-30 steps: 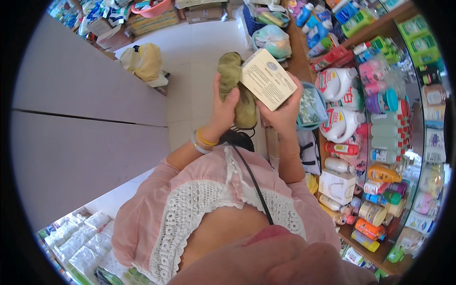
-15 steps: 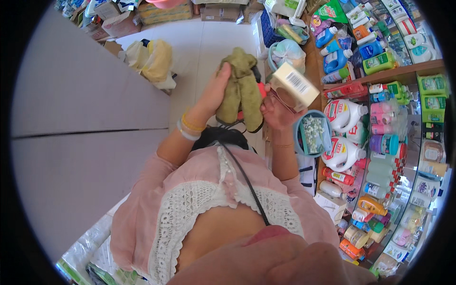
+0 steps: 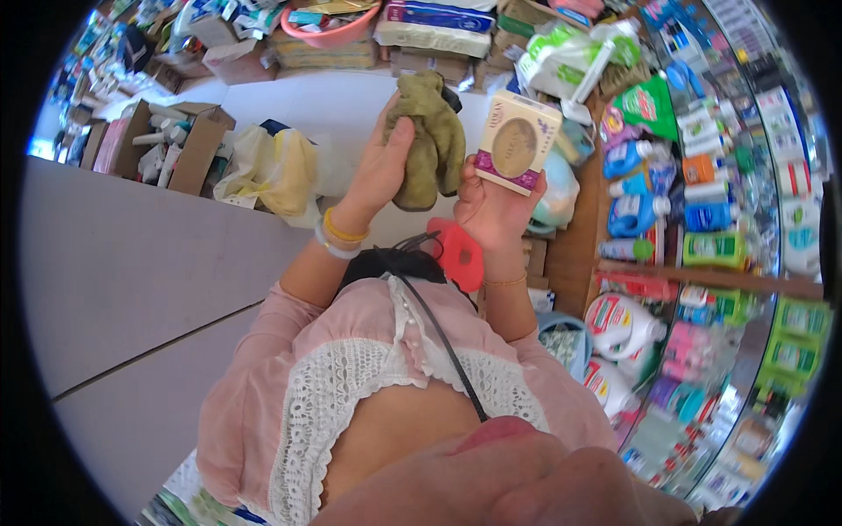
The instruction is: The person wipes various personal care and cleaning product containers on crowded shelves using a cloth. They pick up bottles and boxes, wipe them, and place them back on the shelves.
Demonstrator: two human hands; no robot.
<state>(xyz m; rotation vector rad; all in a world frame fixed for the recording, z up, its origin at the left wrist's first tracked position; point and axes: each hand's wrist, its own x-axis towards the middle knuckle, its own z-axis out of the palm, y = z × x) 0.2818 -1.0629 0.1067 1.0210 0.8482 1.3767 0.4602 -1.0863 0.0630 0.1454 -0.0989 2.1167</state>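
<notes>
My left hand (image 3: 383, 158) is closed on a crumpled olive-green cloth (image 3: 428, 145), thumb lying over its near side. The cloth hangs in thick folds in front of my waist. In my right hand (image 3: 502, 209) a small cream box (image 3: 517, 143) stands tilted, gripped low by the fingers and thumb. Its front has an oval window and a purple lower band; it looks like a boxed bar of soap. The cloth and the box are close together but apart. Below them, by my waist, is a flat red piece (image 3: 459, 252) with a hole.
Shelves of detergent bottles (image 3: 618, 324) line my right side. A grey panel (image 3: 158, 272) fills the left. Yellowish plastic bags (image 3: 276, 171) and an open carton (image 3: 189, 145) of bottles lie beyond it. A pink basin (image 3: 333, 33) is at the far side, a blue tub (image 3: 566, 340) at right.
The box has turned from its barcode end to its windowed front. The cloth has shifted slightly up and left in view. The view has swung, showing more of the far side.
</notes>
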